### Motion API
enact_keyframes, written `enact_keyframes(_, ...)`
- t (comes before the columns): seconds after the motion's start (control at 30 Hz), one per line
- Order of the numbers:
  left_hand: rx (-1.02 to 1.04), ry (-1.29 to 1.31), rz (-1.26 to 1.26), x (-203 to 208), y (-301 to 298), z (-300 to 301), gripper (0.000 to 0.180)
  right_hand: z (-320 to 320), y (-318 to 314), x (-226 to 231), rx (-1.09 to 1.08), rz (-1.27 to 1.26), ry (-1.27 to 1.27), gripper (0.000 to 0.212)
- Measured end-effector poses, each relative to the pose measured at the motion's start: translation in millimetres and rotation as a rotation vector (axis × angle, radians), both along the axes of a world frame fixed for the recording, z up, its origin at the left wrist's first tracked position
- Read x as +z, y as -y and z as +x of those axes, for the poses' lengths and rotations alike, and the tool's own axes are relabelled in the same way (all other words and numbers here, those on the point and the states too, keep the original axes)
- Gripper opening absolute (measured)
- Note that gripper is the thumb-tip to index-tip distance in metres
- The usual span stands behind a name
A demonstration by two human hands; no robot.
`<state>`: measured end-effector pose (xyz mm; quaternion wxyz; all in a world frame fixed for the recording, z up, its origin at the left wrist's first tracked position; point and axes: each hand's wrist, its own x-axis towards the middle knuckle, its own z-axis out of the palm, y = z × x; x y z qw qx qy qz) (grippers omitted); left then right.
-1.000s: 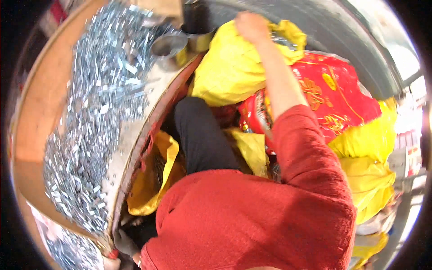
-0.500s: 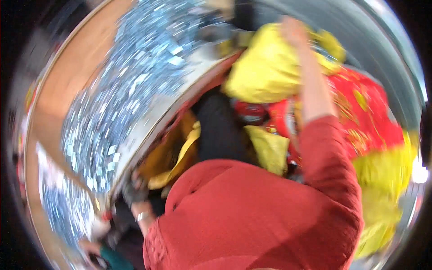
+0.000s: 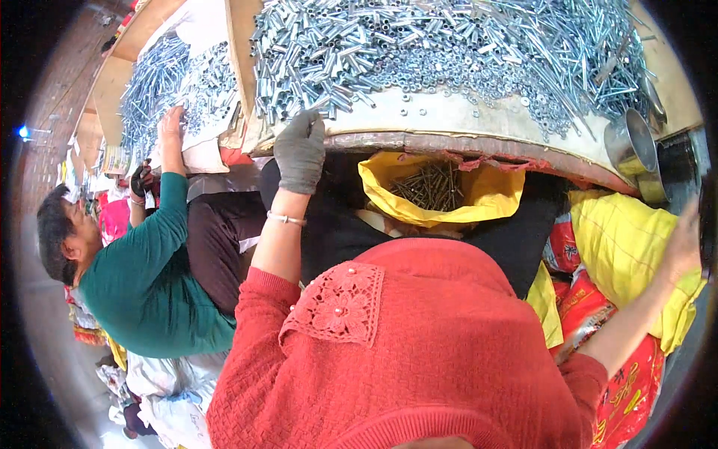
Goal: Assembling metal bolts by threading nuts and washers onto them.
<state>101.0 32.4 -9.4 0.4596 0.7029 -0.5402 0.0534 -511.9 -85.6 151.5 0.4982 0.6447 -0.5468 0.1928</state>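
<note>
My left hand [image 3: 301,153], in a grey glove, is closed at the front edge of the worktable, beside a heap of short metal sleeves [image 3: 314,63]. Whatever its fingers may hold is hidden. At the far right, my bare right hand [image 3: 682,239] is smeared by motion next to a yellow woven sack [image 3: 617,243]; its fingers do not show clearly. Between my knees, below the table edge, an open yellow bag [image 3: 490,196] contains brass-coloured screws or bolts [image 3: 430,187].
Small nuts [image 3: 441,71] and long bolts [image 3: 568,45] are heaped on the table. A metal cup [image 3: 632,142] lies tipped at its right edge. Red printed sacks [image 3: 632,393] stand at my right. On my left, a co-worker in a green sleeve [image 3: 146,273] reaches into another compartment.
The view has swung round and steadied. My right hand has gone from the top of the yellow sack to its outer side. My left hand now shows higher, beside the sleeves.
</note>
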Motion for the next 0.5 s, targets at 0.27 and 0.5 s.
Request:
enact_keyframes(0.27,-0.264,0.733,0.419,-7.0,46.7,30.1,0.026,203.7,-16.3,-163.1,0.602,0.562,0.397,0.008)
enact_keyframes(0.5,-0.313,1.055,0.689,33.7,73.1,5.6,0.017,208.7,-53.8,-180.6,0.739,0.594,0.523,0.011)
